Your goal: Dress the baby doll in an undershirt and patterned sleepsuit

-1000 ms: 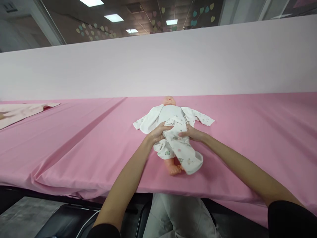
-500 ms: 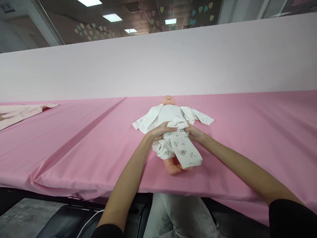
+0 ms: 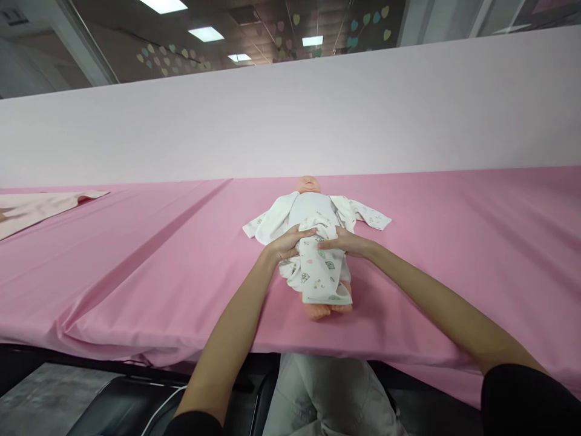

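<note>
Since half a second ago the printed trousers have bunched toward the middle, covering both legs of the baby doll — only the feet peek out. The left hand and right hand each pinch the waistband at the doll's belly. The doll lies face-up on the pink worktop, white jacket spread open.

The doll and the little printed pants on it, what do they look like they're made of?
The doll looks like smooth moulded plastic or vinyl, peach with a slight sheen on its bare feet. The printed pants look like soft, matte cotton-type knit: they bunch and crease where the left hand and right hand hold the waist. The exact fibre cannot be told.
</note>
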`<act>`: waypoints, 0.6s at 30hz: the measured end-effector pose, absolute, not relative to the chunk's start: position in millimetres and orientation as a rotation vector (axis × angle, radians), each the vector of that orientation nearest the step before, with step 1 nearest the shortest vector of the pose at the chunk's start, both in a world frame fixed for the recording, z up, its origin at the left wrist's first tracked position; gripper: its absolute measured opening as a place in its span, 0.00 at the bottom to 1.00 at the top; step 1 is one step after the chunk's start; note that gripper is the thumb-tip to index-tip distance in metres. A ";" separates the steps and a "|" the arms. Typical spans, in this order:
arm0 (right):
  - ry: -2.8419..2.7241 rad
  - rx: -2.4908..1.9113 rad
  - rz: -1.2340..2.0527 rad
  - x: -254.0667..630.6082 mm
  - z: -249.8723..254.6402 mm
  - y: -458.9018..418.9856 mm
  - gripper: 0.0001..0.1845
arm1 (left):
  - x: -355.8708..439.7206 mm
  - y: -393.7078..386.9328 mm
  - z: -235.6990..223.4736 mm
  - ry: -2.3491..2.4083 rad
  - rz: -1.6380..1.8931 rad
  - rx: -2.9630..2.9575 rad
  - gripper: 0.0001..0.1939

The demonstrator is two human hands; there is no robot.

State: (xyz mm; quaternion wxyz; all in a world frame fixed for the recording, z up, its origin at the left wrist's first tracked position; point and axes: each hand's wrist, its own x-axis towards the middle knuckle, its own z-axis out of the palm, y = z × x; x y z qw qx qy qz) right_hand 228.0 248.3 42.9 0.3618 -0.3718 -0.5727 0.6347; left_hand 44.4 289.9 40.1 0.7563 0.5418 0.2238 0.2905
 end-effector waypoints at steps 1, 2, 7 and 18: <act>-1.482 -0.970 1.637 228.1 42.4 248.5 0.28 | 44.2 290.4 39.3 0.464 0.641 1.176 0.23; -1.468 -0.982 1.643 228.4 41.4 249.0 0.28 | 43.7 290.6 38.7 0.434 0.643 1.175 0.25; -1.324 -0.964 1.702 228.8 37.8 249.8 0.21 | 40.9 288.9 39.0 0.378 0.597 1.228 0.33; -1.283 -0.765 1.732 229.9 30.3 251.7 0.24 | 49.2 276.8 54.0 0.683 0.617 1.209 0.26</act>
